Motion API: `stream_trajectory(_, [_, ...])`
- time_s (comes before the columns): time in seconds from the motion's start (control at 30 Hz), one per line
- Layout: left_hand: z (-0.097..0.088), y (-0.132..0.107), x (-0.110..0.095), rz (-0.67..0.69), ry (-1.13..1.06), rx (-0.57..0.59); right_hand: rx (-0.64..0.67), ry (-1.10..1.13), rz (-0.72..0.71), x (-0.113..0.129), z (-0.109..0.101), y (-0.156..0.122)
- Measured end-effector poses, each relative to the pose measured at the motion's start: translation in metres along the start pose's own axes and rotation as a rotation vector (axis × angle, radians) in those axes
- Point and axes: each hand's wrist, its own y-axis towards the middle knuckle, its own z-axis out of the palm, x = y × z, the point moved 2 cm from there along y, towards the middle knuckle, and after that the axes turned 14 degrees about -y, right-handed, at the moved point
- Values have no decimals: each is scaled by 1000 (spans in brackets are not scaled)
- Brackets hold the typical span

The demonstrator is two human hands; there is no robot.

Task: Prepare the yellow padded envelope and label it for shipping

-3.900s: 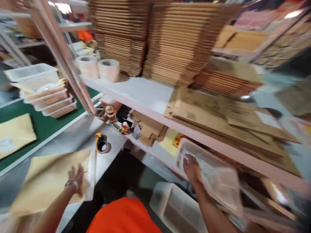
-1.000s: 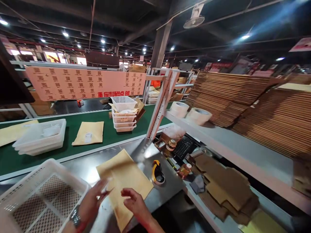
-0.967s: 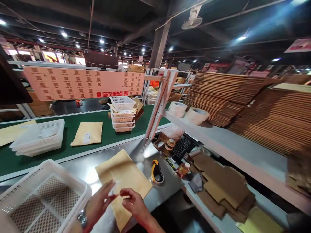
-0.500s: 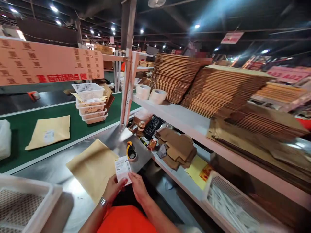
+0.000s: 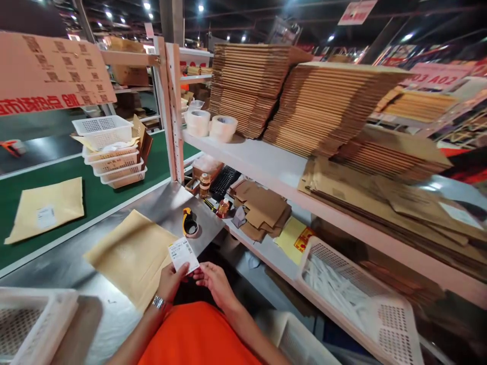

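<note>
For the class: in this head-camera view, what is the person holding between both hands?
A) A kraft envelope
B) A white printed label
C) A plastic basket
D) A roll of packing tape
B. The white printed label is held between the left hand and the right hand, just beside the kraft envelope.

Rack — white steel shelving (image 5: 169, 101) | belt — green conveyor (image 5: 99, 203) | ceiling — dark, spot-lit (image 5: 228, 15)

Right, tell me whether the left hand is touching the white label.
Touching. The head view shows the lower edge of the white label lying plainly against the fingers of the left hand, with no gap between them.
</note>
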Motion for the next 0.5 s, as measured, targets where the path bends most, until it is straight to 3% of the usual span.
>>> stream_trajectory(0.5, [2, 11, 28, -103, 15, 80, -47, -81, -17, -9, -16, 9])
